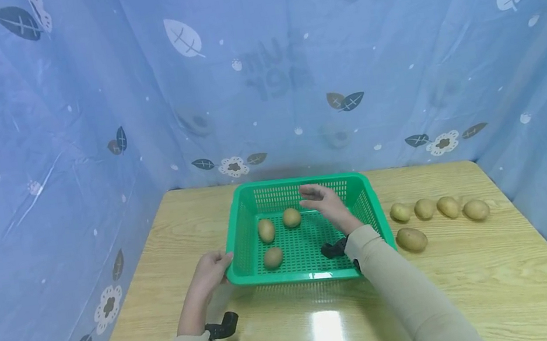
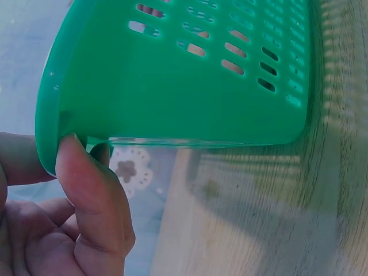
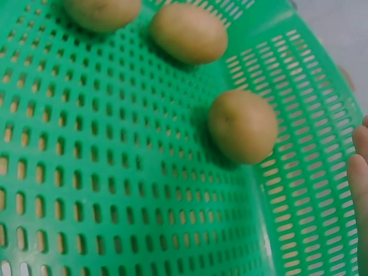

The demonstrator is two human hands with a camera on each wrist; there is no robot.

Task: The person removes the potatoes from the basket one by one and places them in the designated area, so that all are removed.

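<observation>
A green plastic basket point(image 1: 316, 275) with slotted walls stands on the table. Inside it lie three potatoes: one at the back point(image 1: 292, 218), one at the left point(image 1: 266, 231) and one nearer the front point(image 1: 273, 258). My left hand point(image 1: 211, 273) pinches the basket's rim at its front left corner; the left wrist view shows thumb and fingers on either side of the rim point(image 2: 49, 115). Above the basket's back half hovers my right hand point(image 1: 325, 203), holding nothing, its fingers loosely extended. Only part of that hand point(image 3: 360, 172) shows at the right wrist view's edge.
Right of the basket, several potatoes point(image 1: 449, 207) lie in a row on the wooden table point(image 1: 481, 281), with a larger potato point(image 1: 412, 239) in front of them. Blue patterned curtains point(image 1: 260, 78) hang behind the table and at both sides.
</observation>
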